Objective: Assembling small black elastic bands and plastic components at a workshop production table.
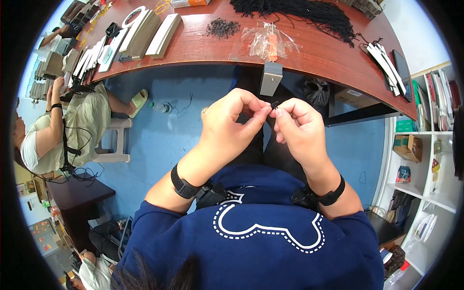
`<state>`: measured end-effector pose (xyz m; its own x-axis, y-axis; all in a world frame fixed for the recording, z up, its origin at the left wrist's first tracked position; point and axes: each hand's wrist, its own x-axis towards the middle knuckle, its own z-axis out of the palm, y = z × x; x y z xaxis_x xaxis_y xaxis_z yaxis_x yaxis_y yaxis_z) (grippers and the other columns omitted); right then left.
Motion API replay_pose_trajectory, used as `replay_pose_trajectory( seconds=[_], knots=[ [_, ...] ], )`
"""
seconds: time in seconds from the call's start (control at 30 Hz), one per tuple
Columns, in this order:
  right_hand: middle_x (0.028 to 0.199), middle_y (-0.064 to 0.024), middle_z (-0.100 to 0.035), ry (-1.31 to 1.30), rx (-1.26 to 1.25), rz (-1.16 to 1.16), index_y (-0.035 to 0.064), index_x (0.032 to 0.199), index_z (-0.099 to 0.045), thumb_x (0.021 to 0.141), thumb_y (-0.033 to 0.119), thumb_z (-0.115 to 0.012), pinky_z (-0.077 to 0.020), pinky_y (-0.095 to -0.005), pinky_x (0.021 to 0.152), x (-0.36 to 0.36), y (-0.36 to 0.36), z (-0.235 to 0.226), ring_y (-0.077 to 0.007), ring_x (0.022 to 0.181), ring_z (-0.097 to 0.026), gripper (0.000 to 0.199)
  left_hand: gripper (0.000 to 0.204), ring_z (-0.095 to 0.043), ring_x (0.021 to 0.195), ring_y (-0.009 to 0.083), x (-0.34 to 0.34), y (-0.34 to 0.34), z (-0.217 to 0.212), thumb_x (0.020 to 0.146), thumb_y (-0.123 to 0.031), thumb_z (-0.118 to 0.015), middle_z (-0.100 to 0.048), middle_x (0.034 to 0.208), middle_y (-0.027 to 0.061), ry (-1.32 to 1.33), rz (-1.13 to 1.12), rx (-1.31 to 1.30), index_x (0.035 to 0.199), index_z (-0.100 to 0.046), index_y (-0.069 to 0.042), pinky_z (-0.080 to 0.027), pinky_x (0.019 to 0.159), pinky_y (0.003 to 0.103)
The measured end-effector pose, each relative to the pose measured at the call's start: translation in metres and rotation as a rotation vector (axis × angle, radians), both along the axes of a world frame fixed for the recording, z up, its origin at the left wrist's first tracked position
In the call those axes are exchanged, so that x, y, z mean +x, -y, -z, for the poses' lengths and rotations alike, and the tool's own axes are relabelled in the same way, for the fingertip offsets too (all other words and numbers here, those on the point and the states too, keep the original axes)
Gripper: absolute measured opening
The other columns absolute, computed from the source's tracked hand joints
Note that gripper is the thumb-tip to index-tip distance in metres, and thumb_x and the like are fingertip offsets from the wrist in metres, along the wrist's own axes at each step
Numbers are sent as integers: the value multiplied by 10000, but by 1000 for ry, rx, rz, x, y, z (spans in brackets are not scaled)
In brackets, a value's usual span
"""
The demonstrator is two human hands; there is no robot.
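My left hand [231, 118] and my right hand [302, 126] meet in front of my lap, below the table's near edge. Fingertips of both hands pinch a small black piece [274, 105]; its exact kind is too small to tell. Just beyond them, a grey-sided stack of cards [271, 77] juts out over the table edge. Behind it lie an orange strip [273, 47] and crumpled clear plastic [256, 41]. On the table are a pile of small black pieces [222, 28] and a long bundle of black cords [302, 14].
White card stacks [164, 36] line the table's left part. White strips with black cords [386, 63] lie at its right end, beside a dark flat device [402, 72]. At left, another person [79, 111] sits on a stool [116, 140]. Shelves [425, 193] stand at right.
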<state>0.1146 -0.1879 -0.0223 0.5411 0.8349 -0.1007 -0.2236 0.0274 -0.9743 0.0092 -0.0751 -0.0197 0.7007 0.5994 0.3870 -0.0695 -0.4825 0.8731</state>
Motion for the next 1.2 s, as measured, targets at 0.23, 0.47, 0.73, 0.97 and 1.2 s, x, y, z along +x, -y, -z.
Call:
replay_pose_trajectory(
  seconds=[0.23, 0.47, 0.73, 0.97, 1.2],
  knots=[
    [683, -5, -569, -36, -63, -8, 11, 858, -591, 892, 103, -551, -429, -179, 496, -1, -2, -1, -45, 545, -523, 105, 193, -640, 691, 184, -4, -9, 2, 698, 30, -710, -646, 758, 77, -36, 7, 400, 743, -540, -48, -496, 602, 263],
    [699, -15, -582, -4, -87, 0, 20, 895, -595, 894, 128, -561, -437, -185, 498, 0, -3, 6, -54, 551, -541, 114, 179, -622, 666, 223, -5, -17, -1, 691, 24, -691, -644, 756, 61, -100, 77, 563, 813, -591, -60, -492, 586, 284],
    [683, 7, -561, -68, -55, -106, 38, 900, -593, 886, 115, -567, -404, -172, 473, 6, 2, 6, -36, 533, -511, 82, 177, -631, 717, 151, -5, -16, 5, 772, 11, -637, -657, 796, 82, -145, 199, 41, 946, -661, -18, -498, 641, 252],
    [685, 12, -560, -25, -108, -137, 39, 888, -592, 876, 95, -576, -405, -165, 477, 4, 2, -1, -27, 533, -501, 60, 79, -599, 708, 152, -5, -18, -5, 764, 7, -643, -623, 788, 78, -248, 193, 198, 835, -617, -13, -472, 639, 255],
    [687, 8, -566, -10, -30, -79, 26, 889, -593, 877, 100, -581, -421, -172, 497, 2, 1, 4, -41, 549, -514, 77, 72, -580, 749, 105, -5, -9, 4, 854, -58, -595, -627, 855, 41, -148, 114, -242, 896, -625, -7, -480, 689, 230]
  ],
)
